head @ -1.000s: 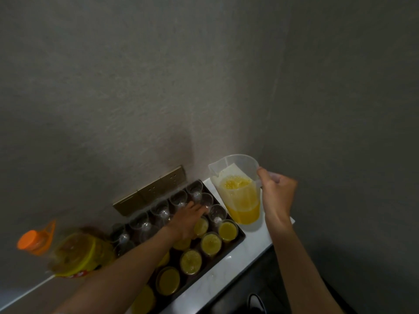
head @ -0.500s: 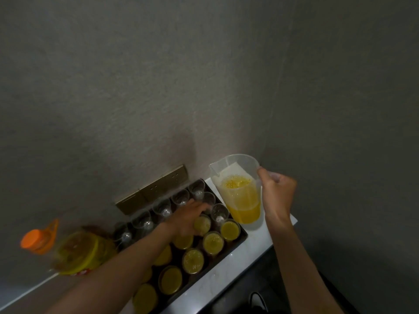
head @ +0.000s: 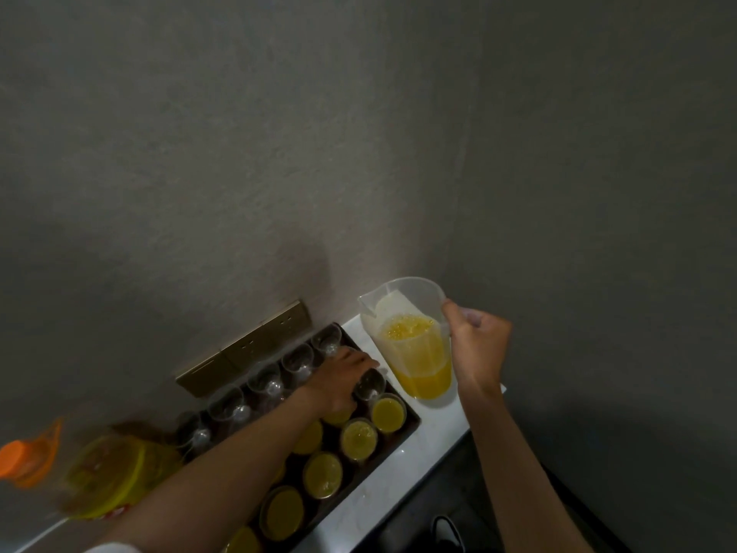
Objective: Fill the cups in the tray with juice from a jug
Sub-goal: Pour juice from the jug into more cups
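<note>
A dark tray [head: 411, 429] lies on the white counter against the wall. Its near rows hold cups of yellow juice [head: 388, 413], and the row along the wall holds empty clear cups [head: 299, 360]. My left hand [head: 339, 379] reaches over the tray's far right end. Its fingers and thumb curl round an empty cup [head: 370, 387] there. To the right, my right hand [head: 478, 347] grips the handle of a clear plastic jug [head: 414, 349]. The jug is about a third full of juice and leans slightly. I cannot tell whether its base touches the counter.
A blurred yellow bottle [head: 103, 476] with an orange cap [head: 24, 457] stands left of the tray. A gold wall socket plate [head: 247, 349] sits just behind the empty cups. The counter edge [head: 399, 496] runs diagonally, with dark floor and a shoe [head: 446, 532] below it.
My left hand has slid along the tray toward its far right end, onto the empty cup. The jug and my right hand have barely moved.
</note>
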A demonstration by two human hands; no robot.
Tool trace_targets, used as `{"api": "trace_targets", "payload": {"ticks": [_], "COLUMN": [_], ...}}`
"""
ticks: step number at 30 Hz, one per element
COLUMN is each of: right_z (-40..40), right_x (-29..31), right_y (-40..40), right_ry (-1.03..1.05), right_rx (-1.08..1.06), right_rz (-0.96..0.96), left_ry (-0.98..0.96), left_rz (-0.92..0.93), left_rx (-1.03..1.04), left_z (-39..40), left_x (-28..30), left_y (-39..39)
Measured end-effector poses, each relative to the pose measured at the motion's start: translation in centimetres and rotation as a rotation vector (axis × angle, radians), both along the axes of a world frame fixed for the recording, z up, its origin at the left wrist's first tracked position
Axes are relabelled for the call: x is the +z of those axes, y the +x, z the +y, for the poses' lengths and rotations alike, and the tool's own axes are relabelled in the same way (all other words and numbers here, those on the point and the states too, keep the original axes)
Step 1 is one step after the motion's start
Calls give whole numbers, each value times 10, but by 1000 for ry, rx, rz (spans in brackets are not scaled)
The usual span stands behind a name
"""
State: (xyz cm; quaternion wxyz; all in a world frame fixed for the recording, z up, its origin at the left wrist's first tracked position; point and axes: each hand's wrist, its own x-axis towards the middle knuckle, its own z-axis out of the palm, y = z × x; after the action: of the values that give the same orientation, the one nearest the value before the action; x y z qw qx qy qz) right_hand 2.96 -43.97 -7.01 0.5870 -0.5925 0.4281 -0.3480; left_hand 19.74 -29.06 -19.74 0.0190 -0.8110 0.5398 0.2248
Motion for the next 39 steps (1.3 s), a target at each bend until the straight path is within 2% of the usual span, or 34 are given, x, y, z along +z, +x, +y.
{"api": "trace_targets", "payload": {"ticks": [7,14,29,35,39], "right_z": [-9,-11,1,12,28], "right_x": [-2,-5,23,36,46], "right_y": [2,4,5,5,5], "right_ry": [-5,-21,-2,-57,-93], "right_rx": [-3,17,67,114,160], "right_rz": [-12,-5,-30,-38,-71], "left_ry": [15,-32,-280,-457,-654], "left_rz": [-71,-72,168,291,360], "left_rx": [-53,-11,266,446,608], "left_z": [-10,-8,1,19,40], "left_x": [-15,-19,-1,19,32], "left_y": [2,2,-1,-13,-24]}}
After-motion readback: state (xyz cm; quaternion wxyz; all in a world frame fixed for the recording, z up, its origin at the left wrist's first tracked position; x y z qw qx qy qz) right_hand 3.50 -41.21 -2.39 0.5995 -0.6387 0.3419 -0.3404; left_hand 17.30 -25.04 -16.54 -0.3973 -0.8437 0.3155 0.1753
